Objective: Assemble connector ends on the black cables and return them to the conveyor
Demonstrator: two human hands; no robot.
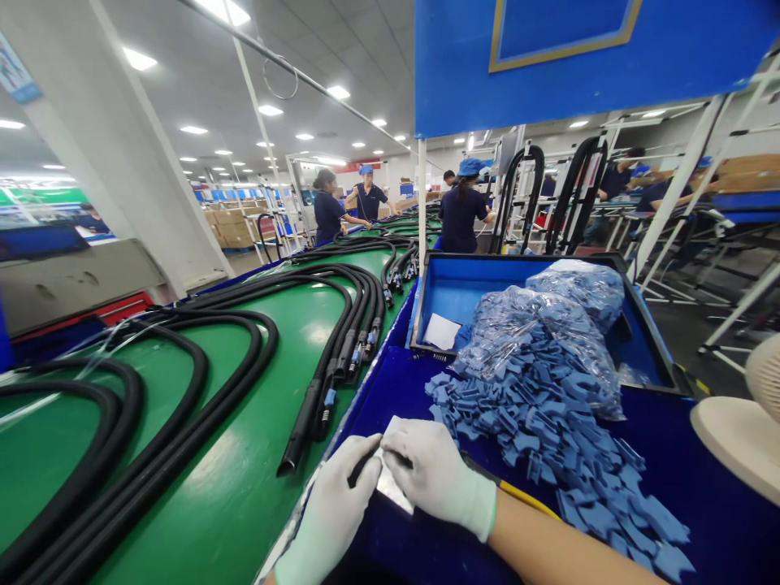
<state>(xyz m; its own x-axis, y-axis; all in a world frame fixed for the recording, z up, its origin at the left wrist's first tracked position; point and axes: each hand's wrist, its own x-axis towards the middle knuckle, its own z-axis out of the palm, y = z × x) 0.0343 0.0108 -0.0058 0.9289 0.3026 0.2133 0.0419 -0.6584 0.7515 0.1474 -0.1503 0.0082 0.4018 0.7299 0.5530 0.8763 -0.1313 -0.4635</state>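
My left hand [338,500], in a white glove, is closed with thumb and forefinger pinched together at the table's left edge. Its fingertips meet those of my right hand [430,471], also gloved and closed, with bent fingers over a small shiny white sheet [393,487]. Part of the sheet shows below the fingers; anything small between the left fingertips is hidden. Just beyond the right hand lies a heap of small blue plastic pieces [536,414], spilling from a clear plastic bag [548,325].
A blue tray [451,280] with a black rim holds the bags and a white paper [441,331]. Black hoses [244,406] cover the green conveyor [207,496] on the left. A beige fan [743,439] stands at right. Several co-workers [461,211] stand farther back.
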